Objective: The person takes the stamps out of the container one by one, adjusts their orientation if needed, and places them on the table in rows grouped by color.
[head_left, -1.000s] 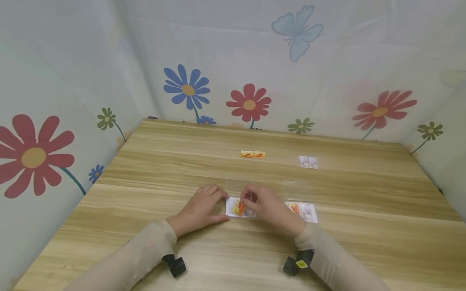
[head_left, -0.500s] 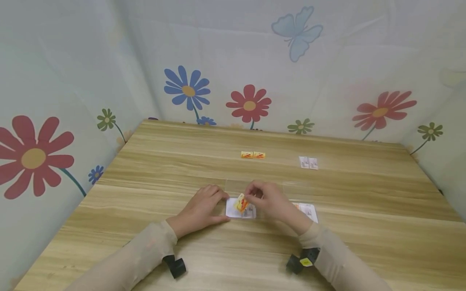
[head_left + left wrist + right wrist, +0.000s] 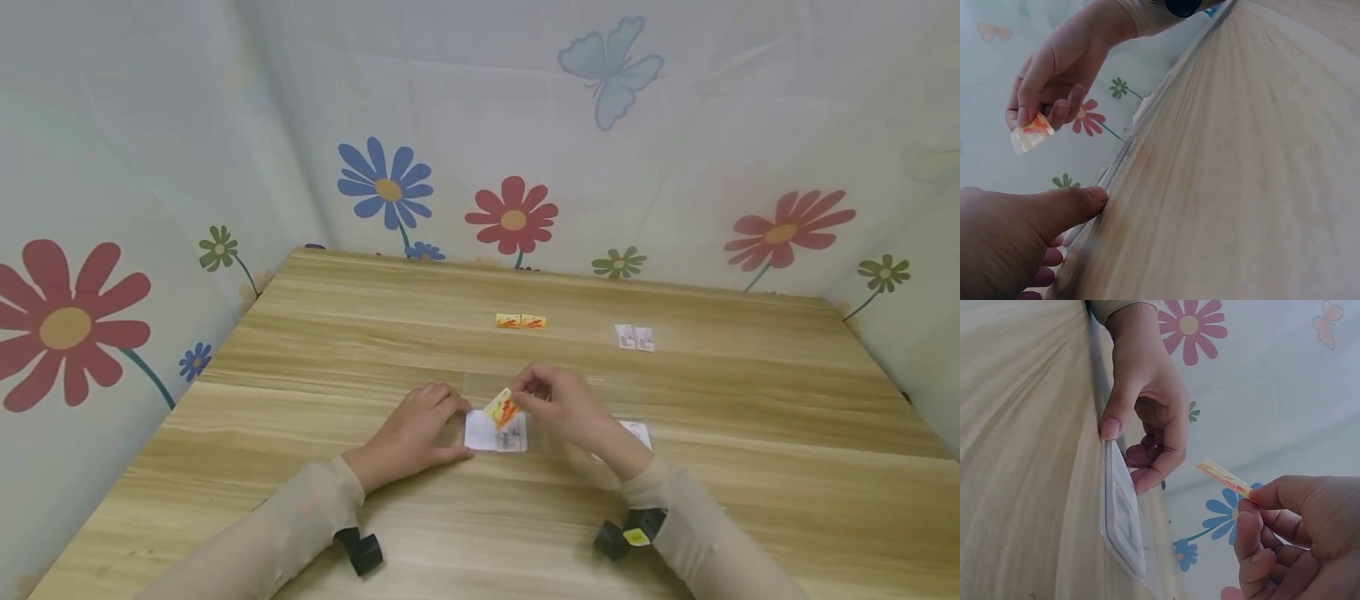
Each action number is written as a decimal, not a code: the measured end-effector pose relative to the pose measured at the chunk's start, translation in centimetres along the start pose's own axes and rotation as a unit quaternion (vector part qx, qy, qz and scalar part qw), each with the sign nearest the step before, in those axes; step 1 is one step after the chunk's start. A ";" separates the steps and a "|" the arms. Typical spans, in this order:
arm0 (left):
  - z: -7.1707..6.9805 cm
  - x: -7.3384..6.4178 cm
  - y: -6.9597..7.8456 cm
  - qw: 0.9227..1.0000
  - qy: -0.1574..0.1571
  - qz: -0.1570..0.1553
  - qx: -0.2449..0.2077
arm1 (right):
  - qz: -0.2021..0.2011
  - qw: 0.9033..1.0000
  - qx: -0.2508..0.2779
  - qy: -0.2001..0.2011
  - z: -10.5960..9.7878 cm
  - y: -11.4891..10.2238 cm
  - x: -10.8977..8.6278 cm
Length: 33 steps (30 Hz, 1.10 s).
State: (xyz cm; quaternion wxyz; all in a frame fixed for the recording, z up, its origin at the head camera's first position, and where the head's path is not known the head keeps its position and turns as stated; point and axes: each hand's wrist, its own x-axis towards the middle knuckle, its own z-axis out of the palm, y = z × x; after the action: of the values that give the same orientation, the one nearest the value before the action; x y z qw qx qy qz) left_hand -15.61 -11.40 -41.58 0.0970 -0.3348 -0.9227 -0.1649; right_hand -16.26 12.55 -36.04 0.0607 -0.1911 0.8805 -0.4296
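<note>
In the head view, the right hand [image 3: 566,404] is pinching a yellow-and-red card [image 3: 501,407] between thumb and forefinger, its other fingers curling in towards the palm; the card is tilting, its visible face overlapping the far edge of a white case [image 3: 480,429] from this angle; the left hand [image 3: 412,433] is gripping the left end of that case, thumb at the near corner and forefinger at the far one; a grey-patterned card [image 3: 512,437] is lying in the right half of the case; a second white case [image 3: 637,431] is lying to the right, partly hiding behind the right forearm; farther back on the wooden table [image 3: 360,325], two yellow-orange cards [image 3: 521,322] are lying side by side, and two pale cards [image 3: 634,337] are lying to their right; a flowered cloth [image 3: 480,108] is hanging behind the table.

In the left wrist view, the left thumb is extending to touch the thin edge of the case, its other fingers showing only partly below, so their full pose is staying unclear; the right hand is holding the yellow-and-red card by one end, well apart from the left thumb.

In the right wrist view, the pinched card is pointing outward from the right fingertips, raised clear of the case; the left thumb is pressing the case's corner while the left fingers are bending beside its other edge.
</note>
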 end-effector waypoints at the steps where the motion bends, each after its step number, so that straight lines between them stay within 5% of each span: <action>1: 0.0 0.0 0.0 1.000 0.001 0.001 0.000 | 0.002 1.000 0.005 0.000 -0.1 0.0 0.0; 15: 0.1 0.0 -0.1 1.000 -0.001 -0.003 -0.001 | -0.022 0.999 0.038 0.013 -1.5 0.3 0.0; 33: 0.0 0.1 -0.2 1.000 -0.002 -0.003 -0.002 | 0.009 0.998 0.041 0.049 -3.3 0.5 1.4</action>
State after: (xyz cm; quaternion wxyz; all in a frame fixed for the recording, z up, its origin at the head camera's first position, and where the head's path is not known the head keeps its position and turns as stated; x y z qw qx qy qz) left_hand -15.84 -11.50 -41.55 0.0941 -0.3324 -0.9235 -0.1669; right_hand -18.57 14.69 -34.25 0.0295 -0.1596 0.8657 -0.4735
